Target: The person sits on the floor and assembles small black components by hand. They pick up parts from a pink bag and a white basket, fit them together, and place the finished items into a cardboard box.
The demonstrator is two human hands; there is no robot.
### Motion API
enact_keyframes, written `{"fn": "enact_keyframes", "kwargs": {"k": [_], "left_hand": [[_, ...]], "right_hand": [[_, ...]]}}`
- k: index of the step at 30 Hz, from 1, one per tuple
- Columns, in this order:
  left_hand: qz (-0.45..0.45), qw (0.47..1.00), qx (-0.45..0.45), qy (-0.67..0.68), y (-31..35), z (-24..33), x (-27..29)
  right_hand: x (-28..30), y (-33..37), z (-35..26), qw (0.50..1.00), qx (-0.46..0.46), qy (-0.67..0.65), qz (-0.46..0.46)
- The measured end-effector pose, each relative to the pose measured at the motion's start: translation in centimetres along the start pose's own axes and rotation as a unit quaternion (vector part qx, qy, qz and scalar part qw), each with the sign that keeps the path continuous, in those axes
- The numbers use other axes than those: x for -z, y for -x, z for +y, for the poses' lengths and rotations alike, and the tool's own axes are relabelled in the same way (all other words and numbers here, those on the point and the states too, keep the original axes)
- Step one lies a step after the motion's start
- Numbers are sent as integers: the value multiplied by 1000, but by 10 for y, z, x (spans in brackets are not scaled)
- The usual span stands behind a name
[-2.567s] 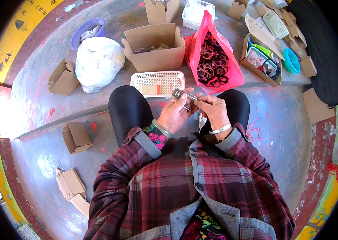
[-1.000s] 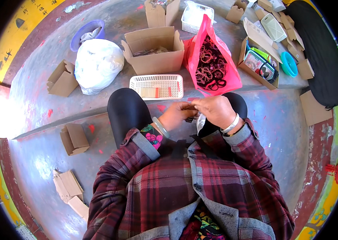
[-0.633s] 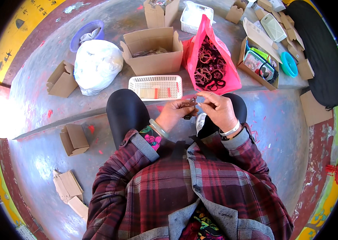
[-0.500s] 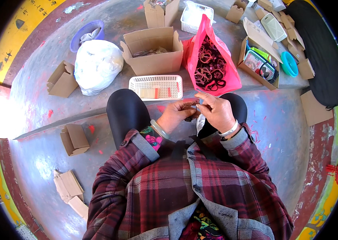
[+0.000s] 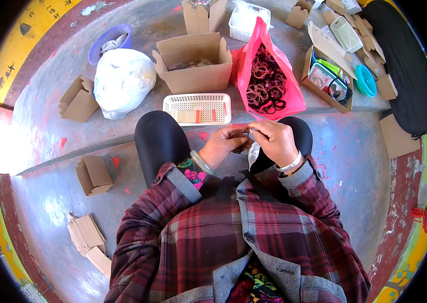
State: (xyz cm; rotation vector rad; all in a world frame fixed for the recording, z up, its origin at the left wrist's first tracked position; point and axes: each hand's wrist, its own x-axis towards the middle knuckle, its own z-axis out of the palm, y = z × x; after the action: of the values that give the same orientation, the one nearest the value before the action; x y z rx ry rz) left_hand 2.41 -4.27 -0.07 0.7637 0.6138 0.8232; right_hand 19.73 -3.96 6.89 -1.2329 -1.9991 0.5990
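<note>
In the head view, the left hand (image 5: 222, 145) is gripping a small brown band (image 5: 245, 130) between bent fingers, and the right hand (image 5: 277, 142) is pinching at its end with thumb and forefinger. The band is sitting where the fingertips are meeting, in front of the body and between the knees (image 5: 159, 136); the fingers are hiding most of it. Just beyond the hands, a white tray (image 5: 213, 121) is lying on the raised ledge, holding pale cards (image 5: 187, 116) with an orange edge. To its right, a pink bag (image 5: 289, 107) is standing with its mouth gaping, showing many dark and pinkish loops (image 5: 269, 83). Behind the tray, a box (image 5: 198, 79) is standing, and a white bag (image 5: 124, 83) is resting to the box's left.
</note>
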Motion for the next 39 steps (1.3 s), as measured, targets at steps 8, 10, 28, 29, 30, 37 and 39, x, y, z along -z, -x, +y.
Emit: {"fn": "enact_keyframes", "kwargs": {"k": [8,10,28,29,30,37,39], "left_hand": [[-6,1000,-11,3,0,1,-7],[-15,1000,6,-12,1,3,-7],[-9,992,23,-127,2,-1,-6],[-7,992,16,-125,2,-1,-7],[-4,992,9,-123,2,-1,-8],[10,994,5,-110,-2,-8,-2],[29,995,-2,-90,-2,-10,1]], "right_hand": [[4,-3,-1,991,79,88,-63],[3,-2,2,990,81,96,-66],[12,-14,12,970,-43,29,-237],[11,-14,13,970,-45,35,-234],[10,-13,14,971,-46,40,-231],[6,-13,9,976,-105,-11,-189],[5,-13,7,979,-126,-43,-155]]}}
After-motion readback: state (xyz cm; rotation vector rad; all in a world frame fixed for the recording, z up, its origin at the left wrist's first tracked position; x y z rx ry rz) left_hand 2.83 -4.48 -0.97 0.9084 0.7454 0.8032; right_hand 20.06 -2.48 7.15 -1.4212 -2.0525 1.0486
